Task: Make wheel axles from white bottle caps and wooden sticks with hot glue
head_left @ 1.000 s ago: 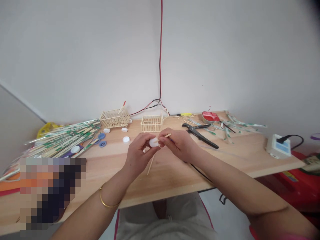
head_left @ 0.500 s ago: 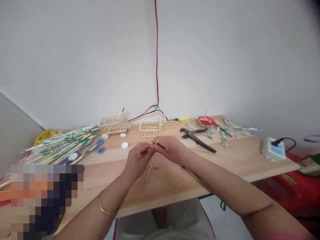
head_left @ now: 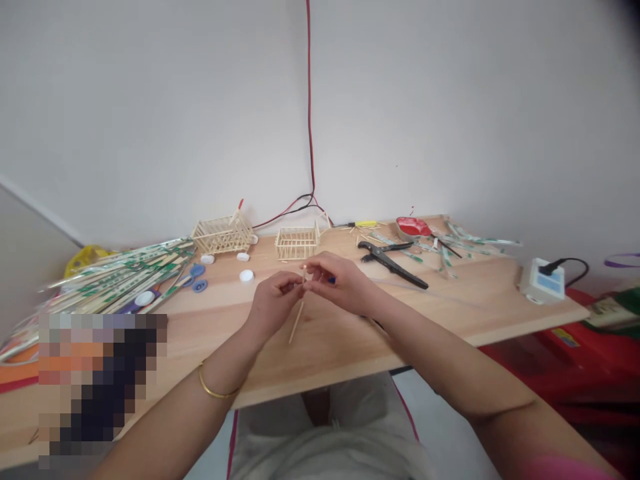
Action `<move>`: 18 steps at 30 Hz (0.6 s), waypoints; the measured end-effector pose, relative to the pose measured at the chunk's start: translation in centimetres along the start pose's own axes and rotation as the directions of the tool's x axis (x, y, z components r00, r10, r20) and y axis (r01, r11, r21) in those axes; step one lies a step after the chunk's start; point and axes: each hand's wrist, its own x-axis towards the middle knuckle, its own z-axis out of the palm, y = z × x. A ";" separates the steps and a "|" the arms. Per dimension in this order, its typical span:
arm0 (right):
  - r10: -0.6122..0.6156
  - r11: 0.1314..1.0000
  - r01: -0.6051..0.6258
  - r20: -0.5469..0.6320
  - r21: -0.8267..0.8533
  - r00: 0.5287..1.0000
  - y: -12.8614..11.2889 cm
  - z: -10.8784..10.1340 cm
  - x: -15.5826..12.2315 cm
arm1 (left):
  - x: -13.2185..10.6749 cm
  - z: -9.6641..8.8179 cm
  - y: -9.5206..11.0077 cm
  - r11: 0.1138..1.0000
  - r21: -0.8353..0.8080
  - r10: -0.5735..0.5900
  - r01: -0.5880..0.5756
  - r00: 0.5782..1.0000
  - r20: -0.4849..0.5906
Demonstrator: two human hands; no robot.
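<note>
Lighting: bright, even, diffuse, with the source out of frame (the pale wall (head_left: 450,100) reads flat and greyer toward the left).
Shadows: faint and soft-edged under the left hand (head_left: 273,303) and right hand (head_left: 340,283) on the worktop (head_left: 350,347).
Focus: stick (head_left: 297,320) fairly crisp; forearms nearest the lens soft.
Blur: wrapped bundle (head_left: 120,280) at far left smeared.
Distortion: wide-angle bowing of the worktop edge; dark vignette in the top right corner; pixelated block lower left.

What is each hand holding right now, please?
Left hand: closed, fingertips pinching the wooden stick.
Right hand: closed, fingertips pinching the same wooden stick near its top.
</note>
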 end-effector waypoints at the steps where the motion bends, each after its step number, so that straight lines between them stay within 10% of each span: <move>1: -0.001 1.000 0.001 -0.001 0.009 1.000 0.0 -0.1 0.0 | -0.1 0.1 -0.1 1.000 0.017 0.007 -0.008 1.000 0.011; 18: 0.096 0.994 -0.097 -0.034 -0.049 0.995 0.6 2.5 -1.6 | -0.4 0.8 -0.3 0.994 -0.032 -0.103 0.105 0.993 0.059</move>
